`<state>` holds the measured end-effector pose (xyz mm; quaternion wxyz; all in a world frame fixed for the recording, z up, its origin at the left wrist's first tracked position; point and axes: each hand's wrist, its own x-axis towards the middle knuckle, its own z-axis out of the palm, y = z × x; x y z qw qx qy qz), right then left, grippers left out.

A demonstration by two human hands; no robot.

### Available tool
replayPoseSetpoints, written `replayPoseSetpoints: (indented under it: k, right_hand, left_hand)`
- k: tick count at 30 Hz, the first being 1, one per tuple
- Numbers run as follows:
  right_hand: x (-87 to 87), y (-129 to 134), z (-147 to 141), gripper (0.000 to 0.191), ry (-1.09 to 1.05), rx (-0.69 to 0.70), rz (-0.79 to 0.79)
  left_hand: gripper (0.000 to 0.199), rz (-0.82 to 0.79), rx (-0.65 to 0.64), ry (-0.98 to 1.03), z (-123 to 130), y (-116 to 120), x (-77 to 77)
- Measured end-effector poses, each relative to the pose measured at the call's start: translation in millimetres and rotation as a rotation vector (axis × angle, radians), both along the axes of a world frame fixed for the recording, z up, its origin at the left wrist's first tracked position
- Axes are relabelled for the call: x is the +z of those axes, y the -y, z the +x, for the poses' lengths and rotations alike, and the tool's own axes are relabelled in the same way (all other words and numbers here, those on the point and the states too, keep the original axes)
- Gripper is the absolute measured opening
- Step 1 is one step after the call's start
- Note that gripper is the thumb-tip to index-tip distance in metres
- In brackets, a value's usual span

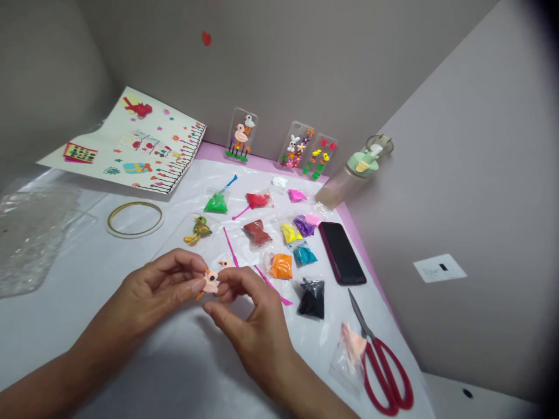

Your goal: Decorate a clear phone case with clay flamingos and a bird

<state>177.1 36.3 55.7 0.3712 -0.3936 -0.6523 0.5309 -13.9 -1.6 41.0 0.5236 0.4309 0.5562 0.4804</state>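
Between my hands is a small pale pink clay bird (211, 283) with a dark eye spot and orange bits. My left hand (163, 285) pinches it at its left side between thumb and fingers. On its right side, the curled fingers of my right hand (253, 314) touch it, with the thumb lower and apart. Just behind the hands lies another pale clay piece (225, 265), partly hidden. A green and yellow clay bird (198, 230) rests on a clear sheet farther back.
Bagged clay, such as orange (281, 266) and black (311, 298), lies right of centre, near a phone (342, 253), red-handled scissors (386, 372) and a bottle (349, 180). A tape ring (135, 220) lies left. Decorated clear cases (241, 135) lean on the wall.
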Motion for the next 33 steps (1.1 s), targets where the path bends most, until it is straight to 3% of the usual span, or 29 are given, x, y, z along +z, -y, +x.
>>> replayPoseSetpoints:
  k: [3,6,10,16,19,22,26,33]
  right_hand:
    - [-3.9,2.8,1.2,0.013,0.094,-0.054,0.354]
    - [-5.3,3.8,2.0,0.007,0.124,-0.087,0.573]
    - [-3.6,3.4,2.1,0.008,0.166,-0.106,0.682]
    - [-2.3,3.4,3.5,0.013,0.207,-0.105,0.715]
    - [-0.6,3.0,4.4,0.010,0.161,-0.082,0.592]
    - [3.7,0.7,4.0,0.018,0.077,-0.030,0.239]
    - [8.9,-4.0,1.1,0.015,-0.069,0.013,-0.194]
    - [10.5,-9.8,-1.0,0.026,-0.165,-0.002,-0.496]
  left_hand:
    - [0.018,-0.006,0.025,0.012,-3.2,1.0,-3.7]
    - [0.021,-0.027,0.016,0.038,-3.9,1.9,-5.0]
    - [0.022,-0.055,0.007,0.072,-2.2,2.8,-5.0]
    - [0.024,-0.054,-0.006,0.114,-1.2,1.9,-2.6]
    - [0.026,-0.027,0.012,0.115,0.2,1.0,-0.2]
    - [0.025,-0.002,0.030,0.071,0.9,0.7,-1.3]
    - [0.023,0.052,0.011,-0.001,0.9,1.2,-7.8]
    - [0.021,0.147,0.064,-0.175,4.6,1.3,-7.0]
